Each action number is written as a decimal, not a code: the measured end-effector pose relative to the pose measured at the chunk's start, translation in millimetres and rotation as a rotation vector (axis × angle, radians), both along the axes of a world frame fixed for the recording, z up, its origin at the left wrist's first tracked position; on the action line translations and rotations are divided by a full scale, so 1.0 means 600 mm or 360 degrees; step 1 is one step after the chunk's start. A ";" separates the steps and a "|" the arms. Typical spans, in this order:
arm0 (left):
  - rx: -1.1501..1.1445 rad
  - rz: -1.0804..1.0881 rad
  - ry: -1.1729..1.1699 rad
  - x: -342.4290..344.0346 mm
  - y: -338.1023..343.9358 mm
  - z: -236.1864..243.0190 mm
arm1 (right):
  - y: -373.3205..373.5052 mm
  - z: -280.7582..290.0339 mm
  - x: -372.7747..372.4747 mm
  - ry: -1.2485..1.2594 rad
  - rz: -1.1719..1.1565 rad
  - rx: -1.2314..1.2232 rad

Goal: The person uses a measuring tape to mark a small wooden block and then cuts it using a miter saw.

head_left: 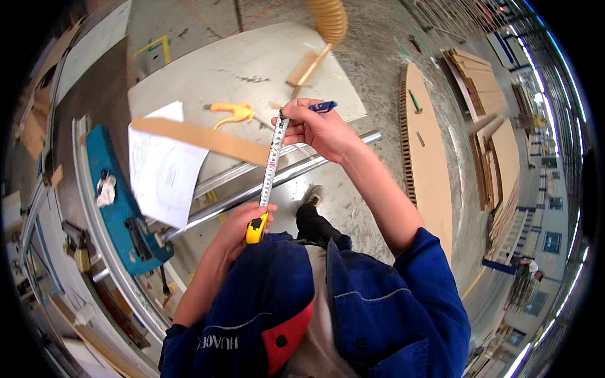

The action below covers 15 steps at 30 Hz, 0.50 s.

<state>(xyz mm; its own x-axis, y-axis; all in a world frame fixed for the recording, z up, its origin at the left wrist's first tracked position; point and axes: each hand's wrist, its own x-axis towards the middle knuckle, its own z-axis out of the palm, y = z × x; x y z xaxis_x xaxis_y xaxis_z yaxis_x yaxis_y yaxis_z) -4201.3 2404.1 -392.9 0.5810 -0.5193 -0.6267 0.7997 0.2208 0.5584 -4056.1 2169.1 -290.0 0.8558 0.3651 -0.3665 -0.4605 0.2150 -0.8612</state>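
My left hand (pixel 242 228) is closed around the yellow case of a tape measure (pixel 254 229), close to my jacket. Its pale metal blade (pixel 272 160) runs out, away from me, to my right hand (pixel 322 131). There the thumb and fingers pinch the blade's end. A dark blue pen (pixel 323 107) also sits in the right hand, sticking out past the knuckles. Just left of the blade lies a narrow brown board strip (pixel 198 140), its right end close to the tape. White drawing sheets (pixel 165 179) lie under the strip.
Beyond the strip, an orange air blow gun (pixel 233 113) lies on a pale board (pixel 208 79). Metal rails (pixel 220 205) cross below the tape. A blue machine part (pixel 113 183) stands left. A coiled yellow hose (pixel 328 22) hangs at the top; wooden panels (pixel 428 170) lie right.
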 end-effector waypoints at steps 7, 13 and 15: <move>0.0158 -0.0056 -0.0217 0.118 -0.238 0.018 | -0.243 -0.065 0.082 -0.0140 -0.0364 -0.0002; 0.0110 0.0120 -0.0127 0.187 -0.554 0.039 | -0.502 -0.121 0.134 -0.0141 -0.0310 0.0126; 0.0021 0.0169 -0.0127 0.216 -0.638 0.043 | -0.575 -0.125 0.157 -0.0144 -0.0248 0.0061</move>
